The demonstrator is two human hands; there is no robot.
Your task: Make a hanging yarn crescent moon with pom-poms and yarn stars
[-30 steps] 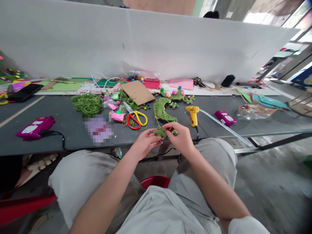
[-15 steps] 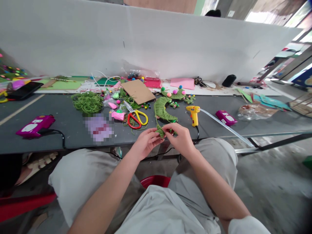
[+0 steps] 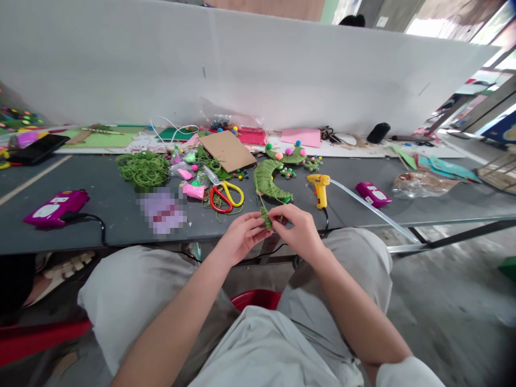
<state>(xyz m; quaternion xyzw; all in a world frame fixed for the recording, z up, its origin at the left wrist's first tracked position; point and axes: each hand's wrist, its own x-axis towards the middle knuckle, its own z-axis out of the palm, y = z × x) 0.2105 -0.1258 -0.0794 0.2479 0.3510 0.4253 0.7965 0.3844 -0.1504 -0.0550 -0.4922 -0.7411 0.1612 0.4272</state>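
Between my hands, at the table's front edge, is a small green yarn-wrapped piece (image 3: 266, 217). My left hand (image 3: 244, 235) grips its left side with the fingers bent around it. My right hand (image 3: 296, 226) pinches it from the right, covering part of it. A strand of green yarn runs up from the piece toward a crescent wrapped in green yarn (image 3: 264, 180), which lies just beyond my hands. Left of the crescent are scissors (image 3: 228, 196) with one red and one yellow handle. A yellow glue gun (image 3: 320, 189) lies to the right.
A heap of green yarn (image 3: 144, 169), pink packets (image 3: 194, 190) and a brown card (image 3: 228, 150) lie on the left and middle of the grey table. Another green crescent with pompoms (image 3: 288, 155) lies behind. Purple boxes (image 3: 57, 208) sit at both sides. A white board (image 3: 242, 70) stands behind.
The small green piece has turned slightly between my fingers, and its yarn strand looks straighter. Both hands stay almost in the same place; the view has shifted a little.
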